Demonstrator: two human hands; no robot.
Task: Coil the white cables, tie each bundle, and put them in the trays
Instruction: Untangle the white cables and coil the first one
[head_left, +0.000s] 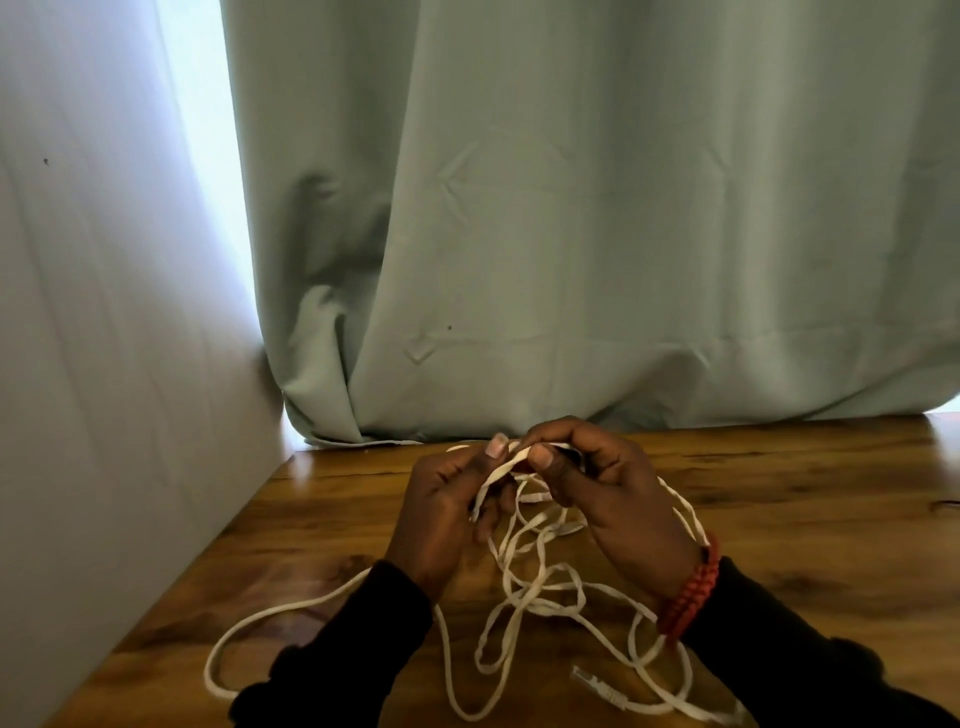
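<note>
White cable (524, 587) flat, limp, light; loose tangle on wooden table (779, 493); left hand (447, 514) and right hand (597, 483) pinch one strand above it; likely snags; grip near plug (597, 682).

Flat white cable (524, 592), loose tangle on table (779, 483)

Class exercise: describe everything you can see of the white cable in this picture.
The white cable is flat and ribbon-like, lying in loose, tangled loops on the wooden table. Both the left hand and the right hand pinch a strand raised above the pile. A clear plug ends one run near the front edge. No tie is visible.
</note>
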